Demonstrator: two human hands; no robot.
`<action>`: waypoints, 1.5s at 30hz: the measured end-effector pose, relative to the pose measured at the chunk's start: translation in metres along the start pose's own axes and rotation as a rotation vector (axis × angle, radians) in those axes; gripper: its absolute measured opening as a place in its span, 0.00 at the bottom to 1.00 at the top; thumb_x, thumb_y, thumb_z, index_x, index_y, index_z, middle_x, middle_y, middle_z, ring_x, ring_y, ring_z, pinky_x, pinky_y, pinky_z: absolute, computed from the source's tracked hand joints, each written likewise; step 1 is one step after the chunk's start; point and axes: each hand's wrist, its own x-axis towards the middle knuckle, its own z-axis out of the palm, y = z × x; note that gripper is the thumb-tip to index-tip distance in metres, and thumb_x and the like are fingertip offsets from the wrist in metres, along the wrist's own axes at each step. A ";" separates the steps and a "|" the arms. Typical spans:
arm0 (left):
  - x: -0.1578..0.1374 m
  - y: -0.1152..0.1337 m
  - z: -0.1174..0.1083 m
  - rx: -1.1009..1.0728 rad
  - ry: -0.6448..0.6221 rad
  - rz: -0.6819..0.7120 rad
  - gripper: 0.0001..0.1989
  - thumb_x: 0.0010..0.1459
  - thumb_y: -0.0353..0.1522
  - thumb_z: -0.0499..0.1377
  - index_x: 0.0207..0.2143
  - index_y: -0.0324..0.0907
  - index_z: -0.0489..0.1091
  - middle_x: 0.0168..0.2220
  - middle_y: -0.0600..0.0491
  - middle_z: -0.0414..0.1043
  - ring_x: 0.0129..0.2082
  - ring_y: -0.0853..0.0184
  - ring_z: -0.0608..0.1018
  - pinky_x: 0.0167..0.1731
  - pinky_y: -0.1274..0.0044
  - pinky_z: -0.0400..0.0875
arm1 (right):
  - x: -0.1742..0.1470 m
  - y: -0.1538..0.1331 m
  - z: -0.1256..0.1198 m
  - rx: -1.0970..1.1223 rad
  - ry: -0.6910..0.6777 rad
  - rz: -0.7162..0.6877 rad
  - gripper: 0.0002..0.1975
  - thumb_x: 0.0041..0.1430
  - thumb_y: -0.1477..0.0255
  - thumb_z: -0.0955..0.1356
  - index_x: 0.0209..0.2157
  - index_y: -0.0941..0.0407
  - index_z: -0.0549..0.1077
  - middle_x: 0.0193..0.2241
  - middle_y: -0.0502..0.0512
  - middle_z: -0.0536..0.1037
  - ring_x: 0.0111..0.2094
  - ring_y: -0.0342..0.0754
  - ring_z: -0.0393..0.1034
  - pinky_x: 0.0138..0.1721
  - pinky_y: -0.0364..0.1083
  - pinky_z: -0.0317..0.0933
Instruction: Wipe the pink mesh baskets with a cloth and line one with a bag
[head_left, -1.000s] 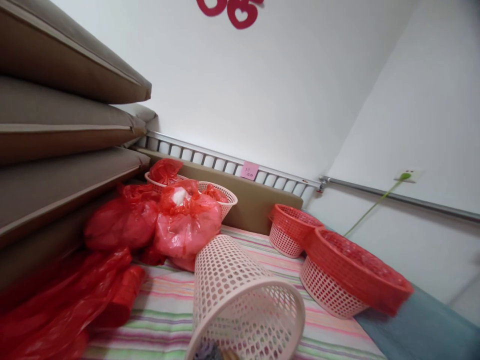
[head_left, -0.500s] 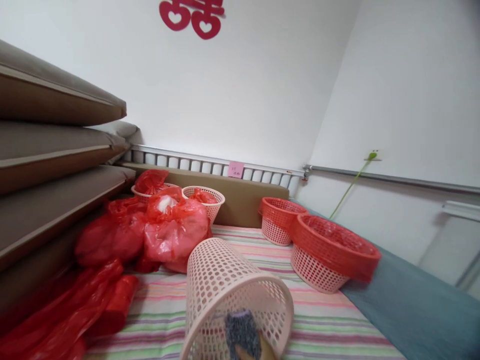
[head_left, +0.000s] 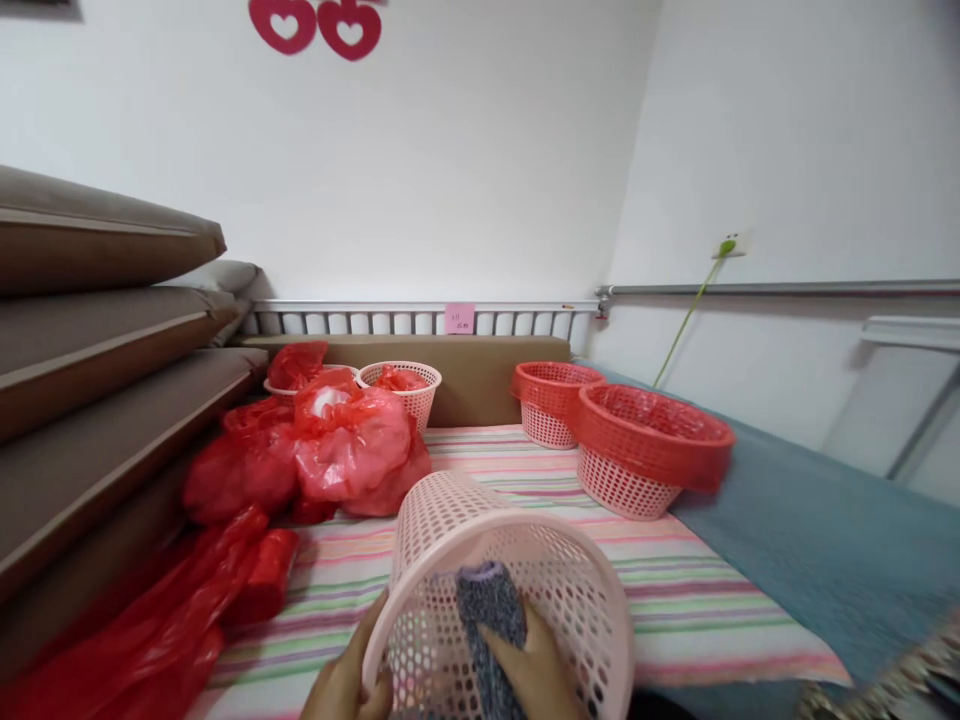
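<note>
A pink perforated plastic basket lies tipped on its side, its mouth facing me. My left hand grips the rim at the lower left, thumb inside and fingers outside. Inside the mouth, my right hand is closed around a dark grey speckled cloth with a paler end, close to the inner wall. Whether the cloth touches the wall I cannot tell. The basket rests over a striped sheet.
Stuffed red plastic bags and loose red plastic lie at the left, beside stacked grey-brown cushions. A pink basket stands behind them. Two baskets with red liners, the nearer larger, stand at the right. A radiator runs along the wall.
My left hand has come into view on the basket's rim. The basket's mouth now faces me more squarely and sits further right in view. More of my right hand shows; the camera view has shifted.
</note>
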 end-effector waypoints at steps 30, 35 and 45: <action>0.058 0.166 -0.024 0.942 -0.096 0.419 0.24 0.52 0.20 0.48 0.51 0.40 0.65 0.35 0.43 0.78 0.35 0.58 0.80 0.36 0.70 0.73 | 0.074 0.014 0.008 0.077 -0.113 -0.072 0.21 0.41 0.66 0.69 0.40 0.59 0.74 0.38 0.59 0.79 0.41 0.58 0.72 0.43 0.53 0.65; 0.091 0.187 -0.039 1.039 -0.167 0.368 0.17 0.52 0.26 0.54 0.46 0.35 0.69 0.41 0.39 0.76 0.40 0.52 0.79 0.38 0.68 0.73 | 0.053 -0.014 0.009 0.027 -0.250 -0.153 0.18 0.40 0.71 0.68 0.37 0.59 0.74 0.35 0.57 0.80 0.39 0.57 0.72 0.40 0.50 0.64; 0.122 0.177 -0.019 0.754 -0.086 0.394 0.28 0.59 0.37 0.52 0.60 0.37 0.52 0.48 0.42 0.73 0.47 0.60 0.76 0.44 0.75 0.68 | 0.071 -0.031 0.024 -0.619 -0.248 -0.314 0.12 0.44 0.76 0.65 0.34 0.58 0.73 0.32 0.56 0.77 0.35 0.52 0.70 0.35 0.45 0.59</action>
